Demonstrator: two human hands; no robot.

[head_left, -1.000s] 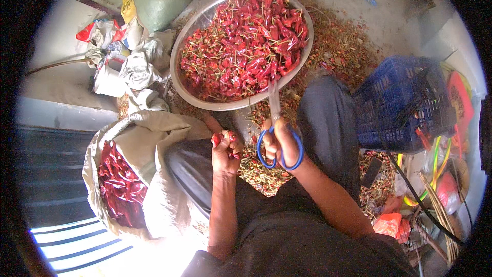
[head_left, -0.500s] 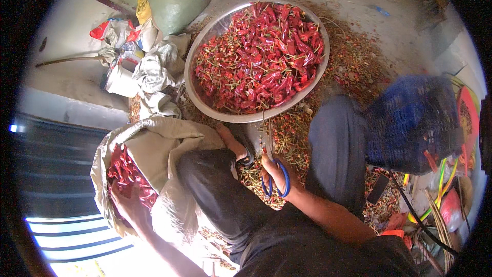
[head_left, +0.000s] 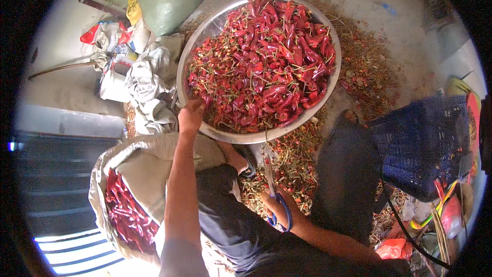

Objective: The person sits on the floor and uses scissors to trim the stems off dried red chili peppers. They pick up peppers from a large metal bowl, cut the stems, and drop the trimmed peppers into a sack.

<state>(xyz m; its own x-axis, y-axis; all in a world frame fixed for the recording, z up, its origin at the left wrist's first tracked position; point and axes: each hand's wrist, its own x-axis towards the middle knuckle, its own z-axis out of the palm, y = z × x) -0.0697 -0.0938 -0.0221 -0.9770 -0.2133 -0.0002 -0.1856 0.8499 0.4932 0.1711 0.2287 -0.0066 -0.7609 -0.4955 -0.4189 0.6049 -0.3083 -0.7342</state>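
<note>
The left hand (head_left: 190, 115) has swung from the sack (head_left: 141, 164) to the basin's (head_left: 241, 138) left rim, fingers by the red chillies (head_left: 266, 66) inside (whether its grip is closed, I cannot tell). Below the basin, the right hand's (head_left: 279, 206) grip is closed around blue-handled scissors (head_left: 269, 173). Stem scraps (head_left: 302, 161) litter the floor (head_left: 415, 66) beside the basin; a blue crate (head_left: 425, 143) sits to its right.

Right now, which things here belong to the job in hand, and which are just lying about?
In use:
- blue-handled scissors in the right hand
- red chillies at the left hand
- metal basin
- probably open sack

Seemingly lying about:
- blue crate
- white container
- orange plastic bag
</note>
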